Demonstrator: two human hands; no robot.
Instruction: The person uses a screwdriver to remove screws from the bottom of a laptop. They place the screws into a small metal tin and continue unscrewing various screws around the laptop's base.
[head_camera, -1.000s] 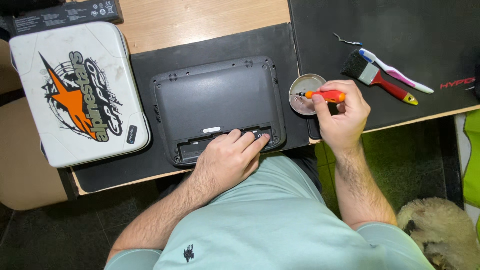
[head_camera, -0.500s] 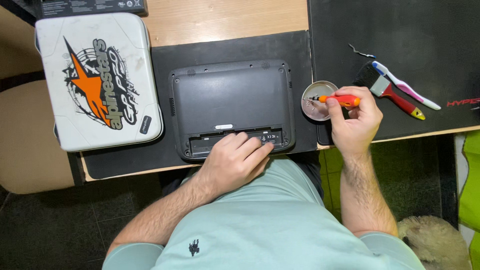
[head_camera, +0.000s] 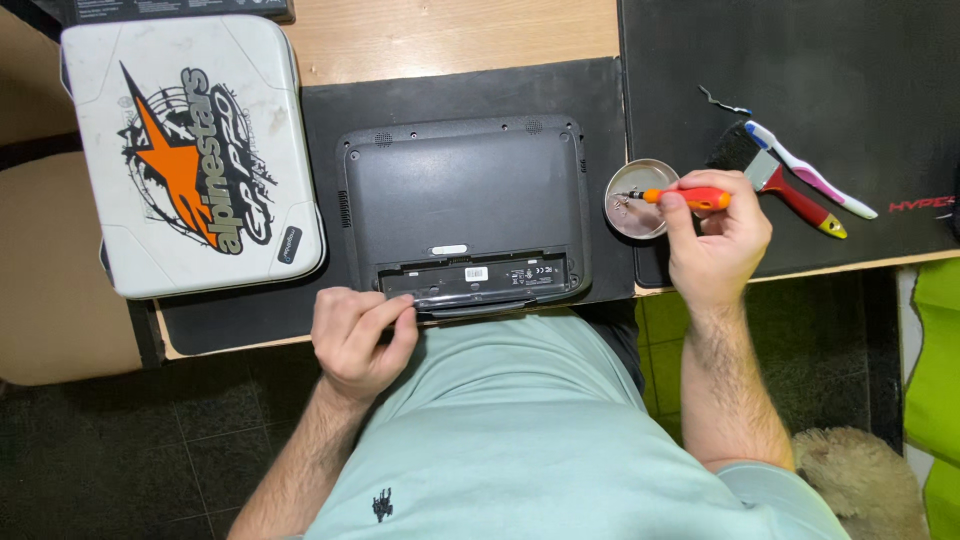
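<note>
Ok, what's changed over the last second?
The left hand slid off the laptop's battery bay to its near-left corner, fingers on the edge. The right hand stays put, holding the screwdriver with its tip in the small dish. Laptop, white case and brush unmoved.

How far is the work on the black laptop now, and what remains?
Done: the laptop lies bottom up with its near-edge bay open, and small screws lie in the metal dish. In hand: the right hand puts the screwdriver tip into the dish; the left hand touches the near-left corner. Left: the bottom cover is still on.
</note>
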